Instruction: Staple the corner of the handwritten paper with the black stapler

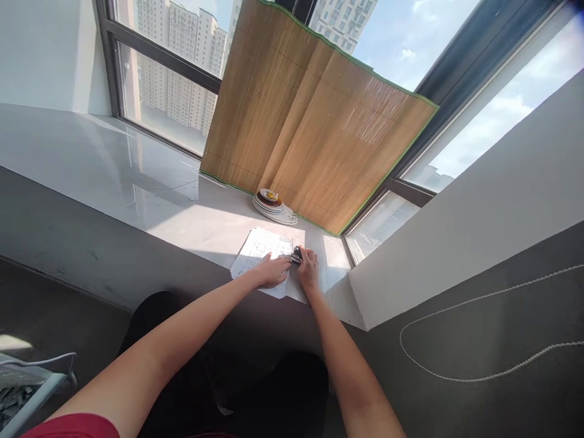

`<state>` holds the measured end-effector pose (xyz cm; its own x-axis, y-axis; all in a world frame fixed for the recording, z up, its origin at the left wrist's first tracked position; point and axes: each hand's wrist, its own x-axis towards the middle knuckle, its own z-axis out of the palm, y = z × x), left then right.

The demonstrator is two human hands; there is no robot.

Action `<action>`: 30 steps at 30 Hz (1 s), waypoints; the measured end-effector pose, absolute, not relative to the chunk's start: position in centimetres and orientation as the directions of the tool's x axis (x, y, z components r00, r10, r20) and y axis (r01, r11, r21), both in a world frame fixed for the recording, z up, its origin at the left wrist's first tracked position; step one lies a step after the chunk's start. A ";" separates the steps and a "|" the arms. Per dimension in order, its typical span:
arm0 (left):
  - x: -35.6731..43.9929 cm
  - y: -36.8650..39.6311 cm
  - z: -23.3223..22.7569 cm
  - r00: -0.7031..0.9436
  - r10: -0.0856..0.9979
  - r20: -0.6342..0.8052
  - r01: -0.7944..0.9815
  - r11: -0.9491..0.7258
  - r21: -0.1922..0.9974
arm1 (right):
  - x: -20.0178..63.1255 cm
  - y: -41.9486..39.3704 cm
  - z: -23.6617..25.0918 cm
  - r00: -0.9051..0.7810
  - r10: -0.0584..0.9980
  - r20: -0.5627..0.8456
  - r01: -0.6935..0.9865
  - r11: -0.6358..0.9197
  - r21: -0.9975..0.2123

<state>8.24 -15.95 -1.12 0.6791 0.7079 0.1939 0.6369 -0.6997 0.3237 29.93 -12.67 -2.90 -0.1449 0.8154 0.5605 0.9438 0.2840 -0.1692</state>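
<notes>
White sheets of paper with handwriting and print lie on the sill, their front corner reaching over its edge. My left hand rests on the right part of the sheets, fingers stretched out toward a small black and silver tool. That tool, like a stapler or a hole punch, sits at the right edge of the paper. My right hand is closed round its right side, and partly hides it. Whether the sheets' edge lies inside the tool cannot be seen.
A stack of plates stands behind the paper, against a hanging bamboo mat. Windows rise behind, and a white wall bounds the right. A white cord hangs at right; a glass-topped table is at lower left.
</notes>
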 end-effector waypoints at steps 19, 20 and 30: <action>8.5 -16.2 -1.0 0.678 0.716 0.165 0.641 -0.686 0.344 | 29.6 -6.0 -2.6 -0.161 0.819 0.551 0.977 0.209 -0.025; 8.5 -16.2 -1.0 0.678 0.717 0.165 0.642 -0.686 0.343 | 29.6 -5.9 -2.7 -0.164 0.815 0.556 0.978 0.207 -0.015; 8.5 -16.4 -0.6 0.675 0.722 0.151 0.645 -0.677 0.355 | 30.0 -5.8 -2.7 -0.165 0.787 0.594 0.970 0.238 -0.047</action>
